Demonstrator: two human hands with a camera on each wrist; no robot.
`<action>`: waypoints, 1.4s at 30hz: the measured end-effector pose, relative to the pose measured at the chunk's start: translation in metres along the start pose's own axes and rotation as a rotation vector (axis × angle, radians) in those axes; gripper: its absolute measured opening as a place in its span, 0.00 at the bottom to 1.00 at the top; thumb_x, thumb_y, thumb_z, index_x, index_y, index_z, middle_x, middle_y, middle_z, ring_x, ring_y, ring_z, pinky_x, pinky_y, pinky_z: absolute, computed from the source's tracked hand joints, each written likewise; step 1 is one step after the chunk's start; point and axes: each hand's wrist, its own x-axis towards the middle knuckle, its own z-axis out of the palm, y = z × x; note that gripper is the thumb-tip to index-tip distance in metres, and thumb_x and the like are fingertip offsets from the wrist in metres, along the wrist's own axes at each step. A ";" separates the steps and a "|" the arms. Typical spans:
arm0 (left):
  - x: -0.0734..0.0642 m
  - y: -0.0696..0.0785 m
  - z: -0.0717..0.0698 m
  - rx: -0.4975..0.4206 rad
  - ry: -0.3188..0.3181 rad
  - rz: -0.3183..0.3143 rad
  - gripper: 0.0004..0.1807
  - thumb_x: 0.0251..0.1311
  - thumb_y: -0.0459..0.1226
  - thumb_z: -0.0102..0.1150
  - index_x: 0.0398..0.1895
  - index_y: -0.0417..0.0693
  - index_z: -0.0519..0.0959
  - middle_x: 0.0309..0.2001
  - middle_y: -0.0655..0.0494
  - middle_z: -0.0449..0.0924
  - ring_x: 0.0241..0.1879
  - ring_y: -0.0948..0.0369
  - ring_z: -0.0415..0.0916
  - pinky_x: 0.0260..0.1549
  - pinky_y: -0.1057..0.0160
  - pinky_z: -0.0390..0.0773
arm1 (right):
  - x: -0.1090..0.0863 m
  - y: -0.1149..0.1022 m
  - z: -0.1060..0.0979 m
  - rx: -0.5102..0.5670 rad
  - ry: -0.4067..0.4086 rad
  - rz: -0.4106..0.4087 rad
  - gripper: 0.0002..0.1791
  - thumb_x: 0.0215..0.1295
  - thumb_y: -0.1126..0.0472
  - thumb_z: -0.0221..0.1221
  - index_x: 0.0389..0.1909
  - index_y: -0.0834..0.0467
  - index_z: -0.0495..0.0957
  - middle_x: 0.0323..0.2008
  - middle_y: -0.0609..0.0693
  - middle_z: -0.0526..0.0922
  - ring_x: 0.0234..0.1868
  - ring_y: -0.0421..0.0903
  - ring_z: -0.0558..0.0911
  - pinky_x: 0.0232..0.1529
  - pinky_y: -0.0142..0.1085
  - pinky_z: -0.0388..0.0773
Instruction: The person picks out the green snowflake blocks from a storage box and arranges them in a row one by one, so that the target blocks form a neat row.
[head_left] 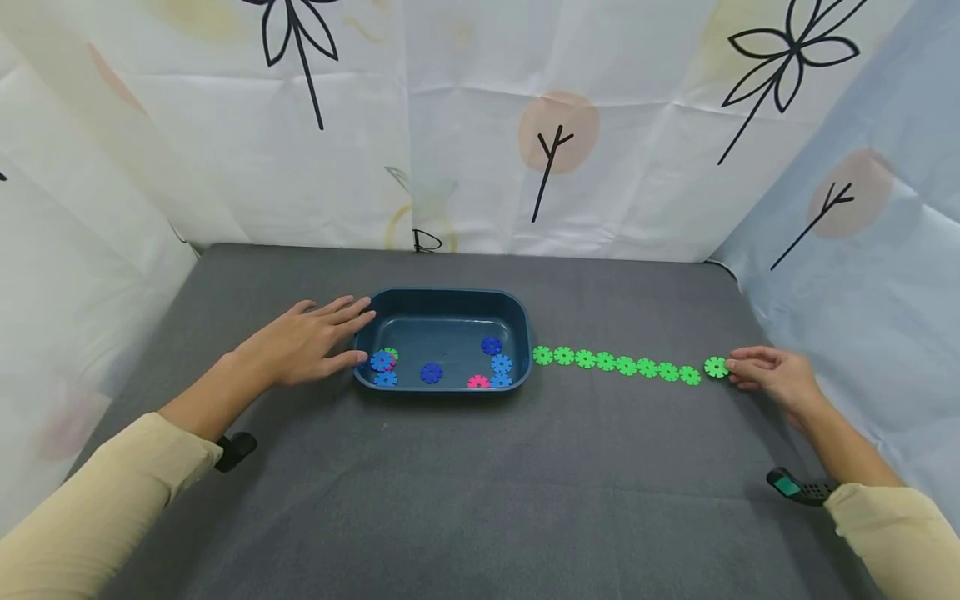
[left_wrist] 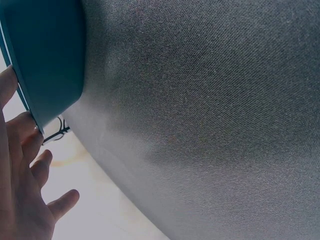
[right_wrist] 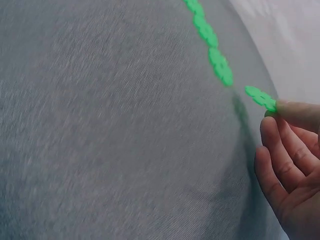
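Between thumb and fingertips my right hand (head_left: pixel 776 381) pinches a green notched plastic disc (head_left: pixel 716 367), just beyond the right end of a row of green discs (head_left: pixel 626 365). A small gap parts the held disc (right_wrist: pixel 261 98) from the last one in the row. My left hand (head_left: pixel 311 340) rests with spread, fairly straight fingers at the left rim of a dark blue tray (head_left: pixel 442 388). In the left wrist view, its fingertips touch the tray's rim. Inside the tray lie several blue discs (head_left: pixel 431 372), a pink disc (head_left: pixel 478 382) and a partly covered green one.
The row starts right beside the tray's right wall and runs rightward over the grey tablecloth (head_left: pixel 450 483). White printed curtains (head_left: pixel 465 167) stand along the back and both sides of the table. Each wrist wears a dark band (head_left: pixel 806 490).
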 end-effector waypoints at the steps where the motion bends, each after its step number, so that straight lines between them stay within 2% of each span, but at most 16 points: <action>1: 0.000 0.000 0.000 0.001 0.001 0.000 0.38 0.73 0.58 0.46 0.77 0.44 0.59 0.77 0.44 0.53 0.75 0.45 0.52 0.64 0.32 0.58 | 0.000 0.002 0.000 -0.019 -0.003 0.009 0.06 0.69 0.62 0.62 0.45 0.57 0.82 0.32 0.37 0.88 0.31 0.36 0.86 0.34 0.30 0.83; 8: 0.001 -0.001 0.001 -0.001 -0.004 0.002 0.39 0.73 0.58 0.46 0.77 0.44 0.59 0.77 0.43 0.54 0.75 0.44 0.52 0.64 0.32 0.58 | -0.002 0.011 -0.002 -0.171 -0.033 0.044 0.20 0.70 0.56 0.62 0.51 0.70 0.78 0.30 0.35 0.87 0.31 0.34 0.85 0.32 0.30 0.82; 12: 0.001 -0.001 0.001 -0.004 -0.005 -0.001 0.39 0.73 0.58 0.46 0.77 0.44 0.59 0.77 0.43 0.53 0.75 0.44 0.51 0.64 0.32 0.58 | -0.002 0.010 0.000 -0.228 -0.034 0.038 0.23 0.70 0.56 0.62 0.52 0.73 0.76 0.29 0.35 0.86 0.31 0.33 0.84 0.32 0.30 0.81; 22: 0.001 0.000 0.000 0.000 -0.005 -0.004 0.39 0.73 0.57 0.46 0.77 0.44 0.59 0.77 0.43 0.54 0.75 0.44 0.52 0.64 0.33 0.58 | -0.003 0.009 0.004 -0.273 -0.005 0.004 0.24 0.69 0.57 0.63 0.52 0.75 0.75 0.27 0.37 0.86 0.28 0.34 0.82 0.29 0.30 0.80; 33: 0.000 0.001 -0.001 -0.008 -0.007 -0.007 0.38 0.73 0.57 0.47 0.77 0.43 0.59 0.77 0.42 0.54 0.75 0.43 0.52 0.64 0.33 0.58 | -0.003 0.008 0.007 -0.285 0.019 0.010 0.25 0.68 0.55 0.64 0.52 0.75 0.76 0.26 0.36 0.85 0.27 0.34 0.81 0.28 0.30 0.79; 39: 0.000 0.001 0.000 -0.011 -0.008 -0.007 0.38 0.73 0.57 0.47 0.77 0.43 0.59 0.77 0.43 0.53 0.75 0.44 0.51 0.64 0.32 0.57 | 0.002 0.006 0.006 -0.338 -0.022 0.030 0.26 0.70 0.54 0.61 0.55 0.75 0.74 0.28 0.35 0.84 0.28 0.34 0.80 0.28 0.32 0.79; 42: 0.000 0.001 0.000 -0.007 -0.007 -0.005 0.38 0.73 0.57 0.47 0.77 0.44 0.59 0.77 0.43 0.53 0.75 0.44 0.51 0.64 0.32 0.58 | 0.005 0.002 0.003 -0.361 -0.054 0.016 0.25 0.72 0.56 0.60 0.56 0.75 0.73 0.29 0.39 0.85 0.28 0.35 0.81 0.29 0.32 0.80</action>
